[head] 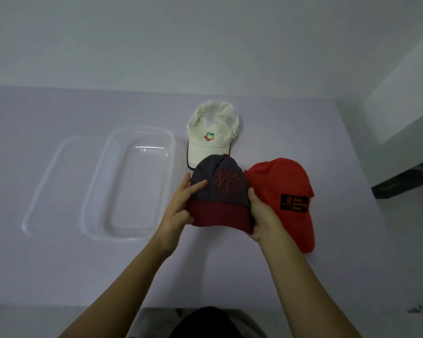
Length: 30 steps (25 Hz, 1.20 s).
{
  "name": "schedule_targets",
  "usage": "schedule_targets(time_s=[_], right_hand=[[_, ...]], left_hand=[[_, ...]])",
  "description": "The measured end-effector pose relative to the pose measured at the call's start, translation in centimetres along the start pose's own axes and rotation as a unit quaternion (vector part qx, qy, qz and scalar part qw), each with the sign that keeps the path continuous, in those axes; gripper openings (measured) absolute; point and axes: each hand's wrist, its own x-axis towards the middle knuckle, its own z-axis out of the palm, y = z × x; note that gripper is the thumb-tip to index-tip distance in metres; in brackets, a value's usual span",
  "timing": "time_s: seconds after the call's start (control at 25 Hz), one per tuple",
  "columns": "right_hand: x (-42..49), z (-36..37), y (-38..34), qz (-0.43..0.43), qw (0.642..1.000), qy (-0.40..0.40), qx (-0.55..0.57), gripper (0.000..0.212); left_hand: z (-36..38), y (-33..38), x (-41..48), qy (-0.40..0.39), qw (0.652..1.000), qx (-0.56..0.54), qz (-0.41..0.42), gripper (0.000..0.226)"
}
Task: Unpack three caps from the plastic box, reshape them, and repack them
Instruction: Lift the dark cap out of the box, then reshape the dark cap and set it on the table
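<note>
**Q:** Pale lavender table (59, 264) set against a plain white wall (205, 45). What lies on it?

**A:** Clear plastic box (130, 236), open and upright, at left. Its lid (51, 186) lies flat on the box's left side, edges overlapping. White cap (211, 132), with a multicoloured emblem, rests toward the back. Red cap (286, 191), with a black patch, lies at right.

**Q:** And the third cap?

**A:** Dark grey cap (220, 189), with maroon brim and red front embroidery, is between the box and the red cap. It covers part of the white cap's brim. Whether it is lifted off the table cannot be told.

**Q:** State of each grip?

**A:** Left grip (181, 203) is clamped on the dark grey cap's left side, one digit laid across the crown. Right grip (264, 215) is clamped on its right side at the brim.
</note>
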Motion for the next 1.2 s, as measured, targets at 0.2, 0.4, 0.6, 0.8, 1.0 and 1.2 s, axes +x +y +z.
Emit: schedule_targets(time_s=[0.2,0.4,0.6,0.8,1.0,1.2], right_hand=[[-0.2,-0.5,-0.7,0.012,0.999,-0.016,0.028,0.033],[-1.7,-1.5,-0.2,-0.092,0.985,-0.137,-0.059,0.050],[-1.1,-4.2,2.4,-0.472,0.695,-0.002,-0.542,0.091],[-0.3,-2.6,3.0,-0.569,0.587,0.033,-0.575,0.085],[-0.7,-2.8,2.8,-0.622,0.538,0.098,-0.560,0.072],[-1.9,-2.3,4.6,-0.611,0.642,0.102,-0.452,0.043]], left_hand=[[0.1,-0.2,-0.3,-0.030,0.984,0.163,0.065,0.074],[0.2,-1.3,0.7,0.127,0.958,0.238,0.101,0.071],[0.0,-1.9,0.7,0.094,0.953,0.260,0.127,0.079],[-0.1,-1.3,0.4,0.023,0.930,0.339,0.140,0.066],[0.4,-1.4,-0.3,0.027,0.873,0.416,0.254,0.049],[2.2,-1.3,-0.8,0.086,0.885,0.355,0.288,0.041]])
